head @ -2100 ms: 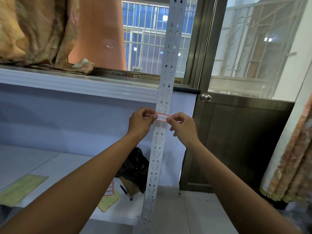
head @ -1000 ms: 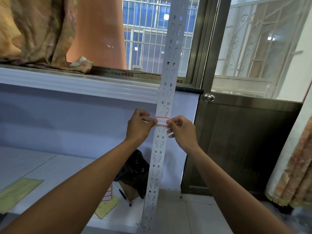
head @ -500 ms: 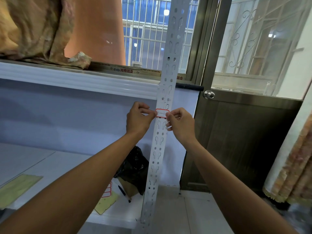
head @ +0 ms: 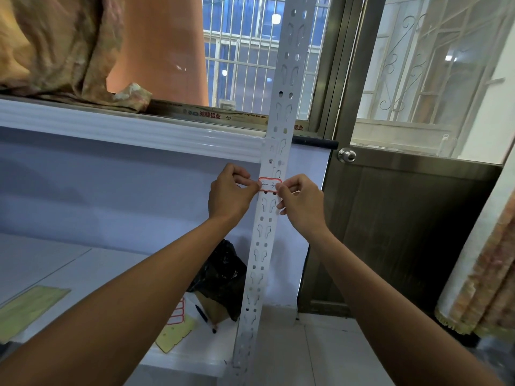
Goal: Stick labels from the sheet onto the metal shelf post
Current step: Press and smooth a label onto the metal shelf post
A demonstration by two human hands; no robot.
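**Both hands pinching one label flat against the post**

My left hand (head: 228, 195) pinches the left end of a red-bordered label (head: 269, 185) between thumb and forefinger, the other fingers curled in. My right hand (head: 299, 200) does the same at the right end, so both are closed down to a fingertip pinch on that one sticker and nothing else. I hold it by its ends to keep it stretched level and to keep my fingers off the glue in the middle.

The label lies across the face of the metal shelf post (head: 276, 151), which runs from 12 o'clock down to 6 o'clock through the view. It sits over a pair of the post's punched slots, just below the white ledge (head: 125, 129). The slots show faintly through the paper, so I judge it is already touching metal; whether its ends are pressed down I cannot tell.

The label sheet (head: 176, 316) lies well apart, at about 7 o'clock on the white shelf (head: 69, 263) below, with red-bordered labels left on it, beside a pen (head: 204, 316) and a dark bag (head: 223, 274).

Next, I think, comes smoothing outward from the centre, taking care that the paper does not crease into the slots.
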